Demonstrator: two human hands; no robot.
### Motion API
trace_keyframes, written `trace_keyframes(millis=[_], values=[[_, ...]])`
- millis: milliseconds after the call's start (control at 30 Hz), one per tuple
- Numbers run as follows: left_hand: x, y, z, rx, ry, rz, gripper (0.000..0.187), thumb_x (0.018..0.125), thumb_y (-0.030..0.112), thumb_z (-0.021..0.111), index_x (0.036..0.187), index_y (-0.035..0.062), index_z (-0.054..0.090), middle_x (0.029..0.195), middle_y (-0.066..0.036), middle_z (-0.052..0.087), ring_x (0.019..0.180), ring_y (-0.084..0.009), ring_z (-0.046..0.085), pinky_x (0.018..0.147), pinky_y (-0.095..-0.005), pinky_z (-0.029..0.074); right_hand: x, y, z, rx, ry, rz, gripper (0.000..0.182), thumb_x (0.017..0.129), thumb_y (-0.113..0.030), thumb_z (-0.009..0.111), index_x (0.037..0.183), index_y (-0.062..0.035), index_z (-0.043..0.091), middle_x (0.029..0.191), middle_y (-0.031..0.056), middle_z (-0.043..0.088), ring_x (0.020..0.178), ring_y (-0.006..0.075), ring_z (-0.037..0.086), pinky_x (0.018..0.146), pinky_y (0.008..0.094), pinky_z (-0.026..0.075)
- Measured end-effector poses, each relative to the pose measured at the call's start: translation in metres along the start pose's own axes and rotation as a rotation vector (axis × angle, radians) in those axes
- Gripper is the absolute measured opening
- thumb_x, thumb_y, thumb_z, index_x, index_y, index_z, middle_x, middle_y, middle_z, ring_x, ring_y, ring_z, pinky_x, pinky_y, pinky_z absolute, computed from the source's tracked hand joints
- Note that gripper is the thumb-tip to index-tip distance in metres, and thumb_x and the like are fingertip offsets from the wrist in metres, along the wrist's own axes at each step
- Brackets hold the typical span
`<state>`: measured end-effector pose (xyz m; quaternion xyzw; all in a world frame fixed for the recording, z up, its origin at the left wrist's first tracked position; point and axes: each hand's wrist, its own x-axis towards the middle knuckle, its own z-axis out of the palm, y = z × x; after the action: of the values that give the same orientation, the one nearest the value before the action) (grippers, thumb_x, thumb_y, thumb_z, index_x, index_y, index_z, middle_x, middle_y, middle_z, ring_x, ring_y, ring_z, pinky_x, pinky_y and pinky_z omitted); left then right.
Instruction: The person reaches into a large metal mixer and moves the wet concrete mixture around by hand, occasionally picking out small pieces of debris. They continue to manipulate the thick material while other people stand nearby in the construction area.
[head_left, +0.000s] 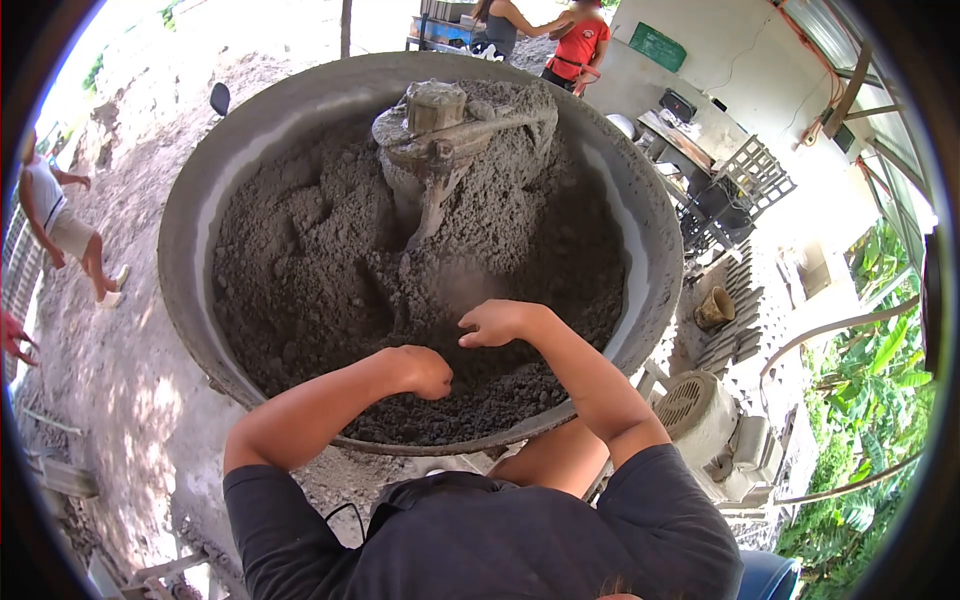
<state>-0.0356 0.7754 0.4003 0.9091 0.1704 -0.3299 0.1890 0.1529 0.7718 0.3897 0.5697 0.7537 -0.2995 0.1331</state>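
Left hand (425,370) was curled shut, seemingly on a clump of the dark damp mix (330,270); right hand (495,322) hovered just above it, fingers bent down, grip unclear. Mix filled the round mixer pan (190,210), piled around the central paddle shaft (435,140). Best practice here, judging by the setup: stay near the rim, well clear of the shaft, and squeeze small samples.

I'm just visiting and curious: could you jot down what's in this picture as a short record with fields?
Container: large round grey metal mixer pan
Contents: dark grey crumbly cement mix
Centre: mortar-caked mixer hub
Left hand: closed into a fist, over the mix
Right hand: fingers curled, over the mix
Beside pan: pale electric motor
Others: people standing on the sandy ground
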Motion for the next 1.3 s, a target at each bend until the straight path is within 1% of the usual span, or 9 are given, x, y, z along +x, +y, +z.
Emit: trace_keyframes(millis=[67, 133, 467, 767, 833, 867, 933, 1300], values=[[0.001, 0.0, 0.0, 0.011, -0.008, 0.011, 0.037, 0.084, 0.03, 0.044, 0.105, 0.0081, 0.066, 0.107, -0.015, 0.064, 0.102, -0.0322, 0.059, 0.088, -0.0433, 0.045, -0.002, -0.003, -0.002, -0.002, -0.003, -0.001, 0.058, 0.085, -0.045, 0.054, 0.125, -0.0034, 0.052, 0.124, 0.0163, 0.055, 0.116, 0.0316, 0.051, 0.096, 0.04, 0.041], [0.002, -0.001, 0.001, 0.012, -0.007, 0.017, 0.037, 0.084, 0.03, 0.044, 0.105, 0.0077, 0.066, 0.107, -0.015, 0.064, 0.101, -0.0325, 0.059, 0.088, -0.0435, 0.045, -0.007, -0.008, -0.007, -0.008, -0.031, 0.009, 0.058, 0.087, -0.043, 0.053, 0.127, -0.0008, 0.049, 0.124, 0.0177, 0.055, 0.116, 0.0324, 0.05, 0.097, 0.0386, 0.039], [0.002, 0.0, 0.0, -0.002, -0.044, -0.005, 0.039, 0.084, 0.031, 0.044, 0.108, 0.0083, 0.064, 0.112, -0.015, 0.062, 0.105, -0.0319, 0.058, 0.09, -0.0435, 0.044, -0.004, -0.006, -0.003, -0.025, -0.018, -0.01, 0.058, 0.087, -0.043, 0.053, 0.127, -0.0008, 0.049, 0.125, 0.0175, 0.054, 0.116, 0.0322, 0.05, 0.097, 0.0384, 0.039], [0.003, -0.001, 0.002, -0.003, -0.036, 0.006, 0.039, 0.085, 0.032, 0.044, 0.11, 0.0088, 0.063, 0.113, -0.014, 0.061, 0.107, -0.0318, 0.057, 0.091, -0.043, 0.044, -0.005, -0.007, -0.004, -0.03, -0.027, -0.018, 0.058, 0.087, -0.043, 0.053, 0.127, -0.0012, 0.049, 0.126, 0.0171, 0.054, 0.117, 0.0319, 0.05, 0.098, 0.0381, 0.039], [0.003, -0.001, 0.002, -0.005, -0.037, 0.005, 0.039, 0.085, 0.031, 0.044, 0.11, 0.0087, 0.064, 0.113, -0.014, 0.061, 0.106, -0.0319, 0.057, 0.091, -0.0431, 0.044, -0.005, -0.008, -0.003, -0.016, -0.004, -0.013, 0.057, 0.085, -0.045, 0.054, 0.124, -0.0034, 0.053, 0.124, 0.0159, 0.055, 0.116, 0.0316, 0.051, 0.096, 0.0389, 0.041], [0.003, -0.001, 0.002, -0.009, -0.037, 0.004, 0.039, 0.085, 0.031, 0.044, 0.11, 0.0086, 0.064, 0.113, -0.014, 0.061, 0.106, -0.032, 0.057, 0.091, -0.0432, 0.044, -0.006, -0.008, -0.003, -0.015, -0.004, -0.013, 0.057, 0.085, -0.045, 0.054, 0.124, -0.0034, 0.053, 0.124, 0.0159, 0.055, 0.116, 0.0316, 0.051, 0.096, 0.0389, 0.041], [0.002, 0.0, 0.002, -0.007, -0.035, 0.006, 0.039, 0.085, 0.031, 0.044, 0.11, 0.0083, 0.064, 0.112, -0.015, 0.062, 0.106, -0.032, 0.057, 0.091, -0.0432, 0.044, -0.008, -0.011, -0.007, -0.032, -0.04, -0.006, 0.058, 0.087, -0.043, 0.052, 0.127, -0.0018, 0.049, 0.126, 0.0168, 0.053, 0.117, 0.0321, 0.049, 0.098, 0.0385, 0.039], [0.001, 0.0, 0.0, 0.005, -0.045, 0.015, 0.038, 0.085, 0.028, 0.043, 0.108, 0.0073, 0.065, 0.11, -0.015, 0.062, 0.104, -0.0319, 0.058, 0.09, -0.043, 0.045, -0.006, -0.009, -0.005, -0.047, -0.036, -0.008, 0.057, 0.088, -0.044, 0.052, 0.128, -0.0027, 0.049, 0.127, 0.0164, 0.053, 0.118, 0.0318, 0.048, 0.099, 0.039, 0.038]])
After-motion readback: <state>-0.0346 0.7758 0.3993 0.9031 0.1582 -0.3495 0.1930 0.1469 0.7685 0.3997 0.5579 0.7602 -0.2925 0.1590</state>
